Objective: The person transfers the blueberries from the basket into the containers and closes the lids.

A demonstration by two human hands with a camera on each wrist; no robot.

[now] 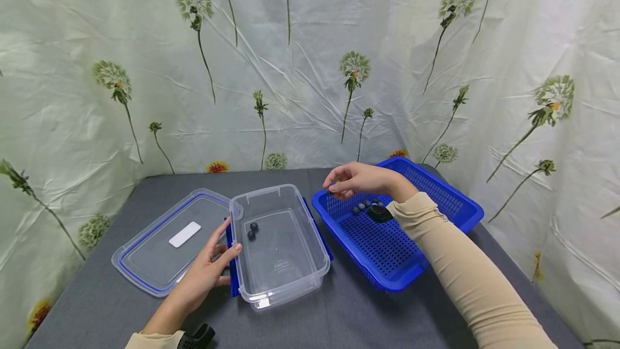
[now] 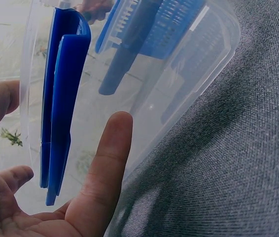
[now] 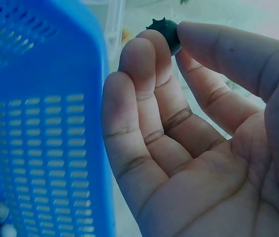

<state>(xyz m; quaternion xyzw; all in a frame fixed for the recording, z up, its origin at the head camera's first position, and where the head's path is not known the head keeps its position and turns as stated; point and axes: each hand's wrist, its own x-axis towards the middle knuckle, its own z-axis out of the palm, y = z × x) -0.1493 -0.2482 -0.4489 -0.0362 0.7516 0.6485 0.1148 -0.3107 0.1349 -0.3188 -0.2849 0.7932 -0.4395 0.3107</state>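
My right hand (image 1: 356, 178) is raised over the left edge of the blue basket (image 1: 397, 281), pinching a blueberry (image 3: 166, 34) between thumb and fingertips. The berry's crown shows in the right wrist view. Several more blueberries (image 1: 362, 207) lie on the basket floor, partly hidden by the wrist camera. My left hand (image 1: 203, 273) rests against the left side of a clear plastic container (image 1: 286, 284), its fingers fairly straight beside the blue side latch (image 2: 65, 113). Two blueberries (image 1: 253, 231) sit inside the container, towards its left wall.
Left of the container, its clear lid (image 1: 145, 263) with a blue seal and a white label lies flat on the grey tablecloth (image 1: 77, 306). Behind the table hangs a white curtain (image 1: 310, 79) printed with dandelions. The basket stands close to the container's right side.
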